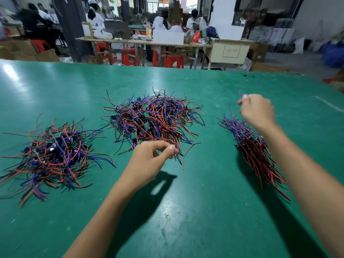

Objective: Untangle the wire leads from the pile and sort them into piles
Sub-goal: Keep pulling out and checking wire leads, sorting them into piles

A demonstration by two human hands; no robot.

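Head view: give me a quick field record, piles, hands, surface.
surface: green table
middle pile: tangled red, blue and black leads with small green boards
left pile: loose tangle, same kind of leads
right pile: leads lying roughly parallel, neater
left hand: at the middle pile's near edge, thumb and finger pinching lead ends
right hand: raised over the right pile, blurred; grip cannot be told

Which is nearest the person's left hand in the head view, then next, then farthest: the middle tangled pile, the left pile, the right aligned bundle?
From the left hand:
1. Middle tangled pile, touching its fingertips.
2. Left pile, to its left.
3. Right aligned bundle, far right, under the other arm.
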